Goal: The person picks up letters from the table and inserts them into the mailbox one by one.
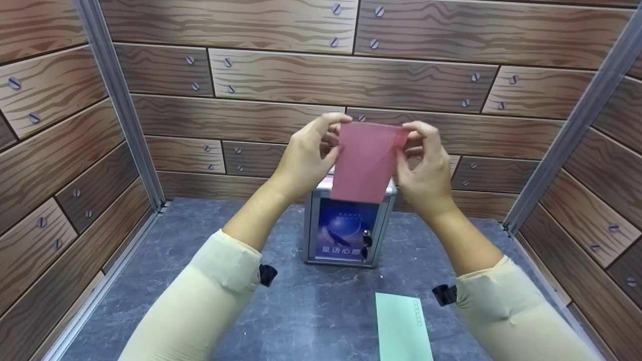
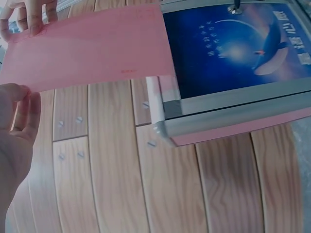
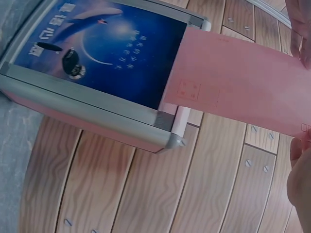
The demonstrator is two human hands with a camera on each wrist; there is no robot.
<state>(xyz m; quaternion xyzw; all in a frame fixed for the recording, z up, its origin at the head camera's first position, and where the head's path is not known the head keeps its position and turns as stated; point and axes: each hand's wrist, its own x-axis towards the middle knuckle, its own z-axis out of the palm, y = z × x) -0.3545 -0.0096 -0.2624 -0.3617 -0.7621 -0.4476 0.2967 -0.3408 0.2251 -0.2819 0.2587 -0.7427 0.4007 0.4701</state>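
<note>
Head view, hands [image 1: 306,155] pinching envelope [image 1: 366,163] corners

Light: even and fairly bright from above, no hard glare on the box [image 1: 346,225] in front of me.
Shadows: soft, faint ones on the grey floor [image 1: 200,281] around the box.
Colour: head view warm; both wrist views washed out and paler.
Blur: the pink envelope [image 1: 366,160] edges look slightly soft above the box.
Distortion: wall planks [image 3: 121,194] behind the box bow strongly in the wrist views.
Focus: my left hand [image 2: 17,141] near the lens is soft.
</note>
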